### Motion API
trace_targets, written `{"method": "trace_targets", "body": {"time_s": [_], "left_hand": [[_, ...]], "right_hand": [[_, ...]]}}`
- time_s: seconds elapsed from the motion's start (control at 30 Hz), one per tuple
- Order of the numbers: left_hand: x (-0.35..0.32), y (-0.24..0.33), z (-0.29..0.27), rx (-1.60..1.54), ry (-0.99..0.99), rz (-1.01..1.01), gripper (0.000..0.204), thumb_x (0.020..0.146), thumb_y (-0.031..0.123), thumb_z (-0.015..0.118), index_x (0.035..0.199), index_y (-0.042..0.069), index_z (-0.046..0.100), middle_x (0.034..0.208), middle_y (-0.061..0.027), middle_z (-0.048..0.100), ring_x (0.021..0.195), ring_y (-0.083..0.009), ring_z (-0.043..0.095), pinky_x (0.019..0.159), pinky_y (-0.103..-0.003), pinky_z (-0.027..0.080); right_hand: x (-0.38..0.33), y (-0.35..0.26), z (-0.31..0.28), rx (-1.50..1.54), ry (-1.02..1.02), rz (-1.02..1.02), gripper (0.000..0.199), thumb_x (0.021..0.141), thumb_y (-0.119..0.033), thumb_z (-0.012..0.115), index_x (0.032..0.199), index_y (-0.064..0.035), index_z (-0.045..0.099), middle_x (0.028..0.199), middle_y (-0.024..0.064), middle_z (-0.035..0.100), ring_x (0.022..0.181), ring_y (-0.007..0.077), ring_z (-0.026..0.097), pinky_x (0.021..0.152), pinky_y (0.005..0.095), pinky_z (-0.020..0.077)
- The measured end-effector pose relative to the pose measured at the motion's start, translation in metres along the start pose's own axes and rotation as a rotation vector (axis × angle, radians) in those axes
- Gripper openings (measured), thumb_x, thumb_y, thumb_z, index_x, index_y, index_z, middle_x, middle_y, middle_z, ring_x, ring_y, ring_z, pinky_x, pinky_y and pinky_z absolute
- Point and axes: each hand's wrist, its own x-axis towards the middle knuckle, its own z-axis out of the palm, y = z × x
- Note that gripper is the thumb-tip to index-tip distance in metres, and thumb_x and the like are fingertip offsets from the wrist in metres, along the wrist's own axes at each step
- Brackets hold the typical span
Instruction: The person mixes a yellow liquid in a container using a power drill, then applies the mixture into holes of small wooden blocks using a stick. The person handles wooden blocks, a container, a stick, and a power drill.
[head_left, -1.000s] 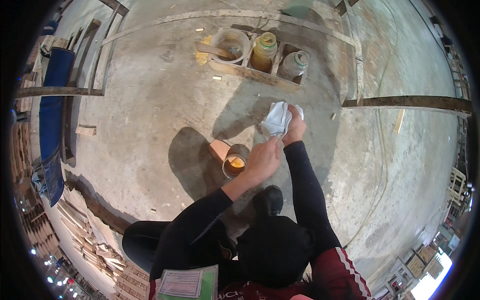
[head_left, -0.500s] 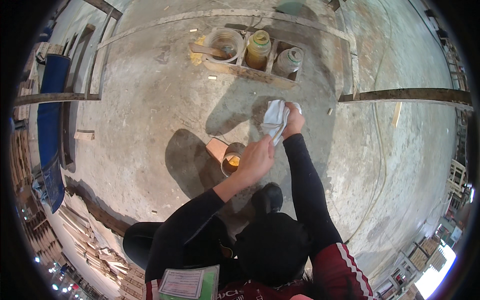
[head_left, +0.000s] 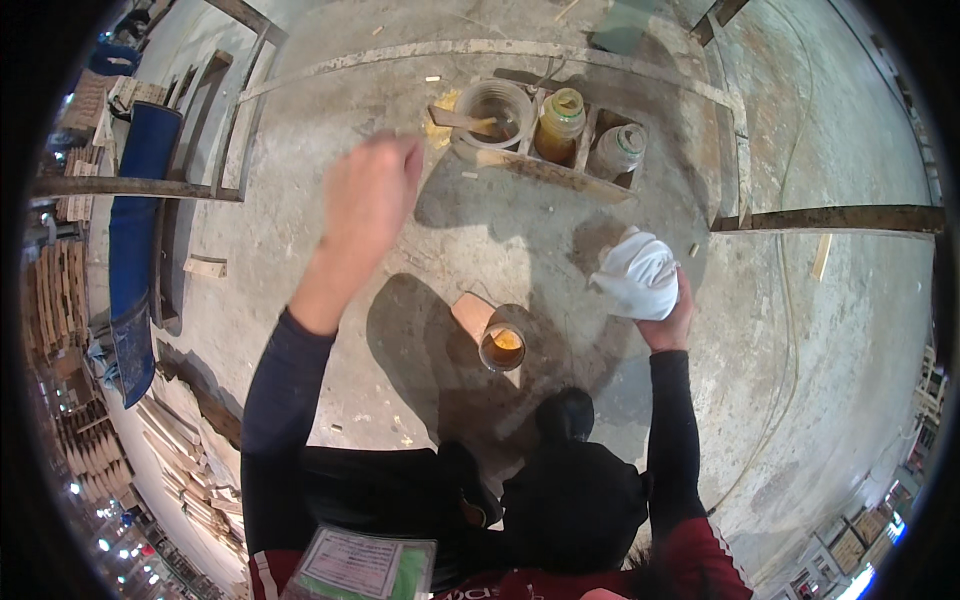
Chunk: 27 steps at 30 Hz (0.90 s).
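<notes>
1. The right hand point(head_left: 668, 318) is closed around a bunched white cloth point(head_left: 640, 275), which bulges out beyond its fingers and toward the left.
2. The left hand point(head_left: 372, 192) is raised well apart from it, back upward; the fingers look folded, but blur hides how far they close and whether they grip anything.
3. Between the hands, nearer the body, a clear cup point(head_left: 502, 347) with orange contents stands on the floor point(head_left: 290, 230), just beside a reddish block point(head_left: 473, 314).
4. Beyond the hands, also between them, sits a wooden caddy point(head_left: 560, 175). Its compartment nearest the left hand carries a round plastic tub point(head_left: 497, 100) with a flat wooden stick point(head_left: 458, 119); then come an amber-filled bottle point(head_left: 560, 125) and a clear jar point(head_left: 620, 148), nearest the right hand.
</notes>
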Motion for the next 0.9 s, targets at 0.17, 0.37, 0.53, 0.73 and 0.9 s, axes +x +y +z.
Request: {"method": "trace_targets", "body": {"time_s": [0.17,0.37,0.53,0.73,0.9], "left_hand": [[0.08,0.015,0.049,0.332,-0.111,0.204,0.014,0.085,0.013,0.06,0.083,0.007,0.073,0.084,-0.0119,0.07,0.087,-0.0306,0.069,0.07,-0.043,0.055],[0.104,0.024,0.135,0.35,-0.174,0.008,0.019,0.086,0.011,0.057,0.087,0.011,0.076,0.092,-0.0107,0.073,0.096,-0.0259,0.069,0.086,-0.042,0.051],[0.099,0.019,0.118,0.403,-0.289,0.088,0.017,0.085,0.012,0.059,0.089,0.012,0.076,0.093,-0.01,0.073,0.101,-0.025,0.067,0.096,-0.043,0.044],[0.068,0.023,0.045,0.317,-0.118,0.085,0.012,0.082,0.01,0.063,0.086,0.009,0.074,0.081,-0.0131,0.072,0.092,-0.0264,0.067,0.089,-0.042,0.045],[-0.016,0.056,0.003,0.054,-0.095,-0.025,0.014,0.09,0.018,0.061,0.082,0.008,0.068,0.07,-0.016,0.066,0.072,-0.035,0.064,0.071,-0.048,0.047]], "right_hand": [[-0.005,0.027,0.002,0.121,-0.074,-0.131,0.055,0.103,-0.046,0.035,0.143,-0.0094,0.044,0.143,0.012,0.05,0.132,0.0328,0.048,0.111,0.0518,0.0363],[0.004,0.055,-0.007,0.104,-0.067,-0.191,0.053,0.102,-0.04,0.038,0.143,-0.0081,0.043,0.143,0.0142,0.049,0.131,0.0338,0.049,0.111,0.0505,0.0383],[-0.002,0.056,0.003,0.254,-0.1,-0.088,0.055,0.101,-0.044,0.038,0.141,-0.0078,0.046,0.141,0.0141,0.052,0.13,0.0338,0.049,0.112,0.0501,0.0374],[0.005,0.058,0.018,0.188,-0.064,-0.15,0.057,0.1,-0.046,0.037,0.141,-0.0066,0.047,0.141,0.0136,0.052,0.13,0.0333,0.049,0.112,0.0502,0.0366],[0.009,0.058,0.031,0.294,-0.127,-0.091,0.058,0.101,-0.048,0.038,0.141,-0.0075,0.047,0.142,0.0136,0.051,0.131,0.0337,0.049,0.112,0.051,0.036]]}}
